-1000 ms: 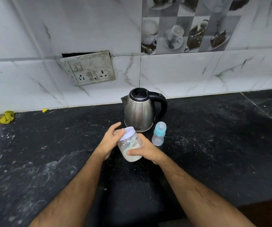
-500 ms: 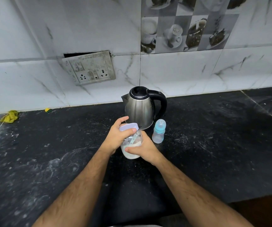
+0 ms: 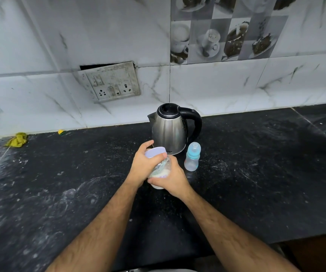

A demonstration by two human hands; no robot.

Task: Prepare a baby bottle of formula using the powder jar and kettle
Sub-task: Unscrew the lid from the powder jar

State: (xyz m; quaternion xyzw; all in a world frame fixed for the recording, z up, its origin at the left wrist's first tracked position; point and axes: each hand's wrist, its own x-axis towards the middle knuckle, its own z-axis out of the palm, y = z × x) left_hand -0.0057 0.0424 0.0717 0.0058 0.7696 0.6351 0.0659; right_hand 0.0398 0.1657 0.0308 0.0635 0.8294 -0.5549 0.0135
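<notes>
Left hand [image 3: 141, 166] has closed over the lid [image 3: 156, 152] w/ a twisting grip; right hand [image 3: 171, 178] clasps powder jar [image 3: 159, 173] body. Prob. unscrewing begins. Baby bottle [image 3: 192, 159] just right of hands, kettle [image 3: 170, 128] behind.

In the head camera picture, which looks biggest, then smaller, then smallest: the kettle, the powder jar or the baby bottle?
1. Kettle, clearly biggest.
2. Powder jar, though both hands hide part of it and it is nearer the camera.
3. Baby bottle, the smallest, but close to the jar, so unsure.
</notes>
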